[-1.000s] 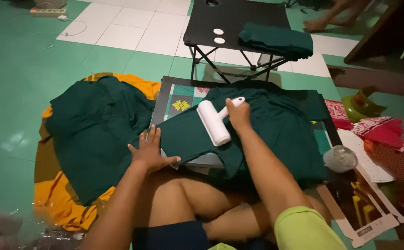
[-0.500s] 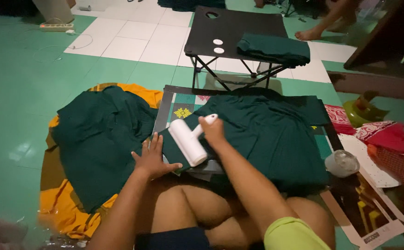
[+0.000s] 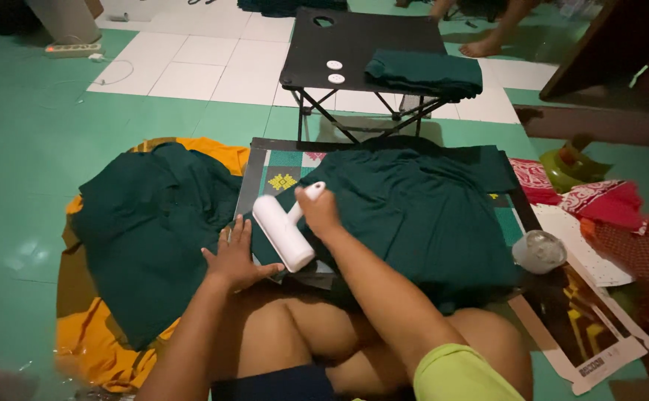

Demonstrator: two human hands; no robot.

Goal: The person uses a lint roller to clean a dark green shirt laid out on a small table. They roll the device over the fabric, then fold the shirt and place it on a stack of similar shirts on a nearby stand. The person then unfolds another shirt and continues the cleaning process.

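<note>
Roller: a white lint roller point(image 3: 283, 232) lies on the near left edge of the dark green garment point(image 3: 421, 215), its drum's long axis running from far left to near right; the handle points far and right, into the right hand.
Right hand: the right hand point(image 3: 318, 211) is wrapped around the roller's handle.
Left hand: the left hand point(image 3: 234, 256) is flat, fingers spread, pressing the garment's near left corner just left of the drum.
Count: one roller — two white discs point(image 3: 335, 71) on the black folding table point(image 3: 354, 44); one folded green cloth point(image 3: 424, 73) there; one heap of green cloth point(image 3: 153, 223) on orange fabric point(image 3: 86, 341), left.
Room: the garment spreads open to the right; a roll of tape point(image 3: 538, 251) sits at its right edge.
</note>
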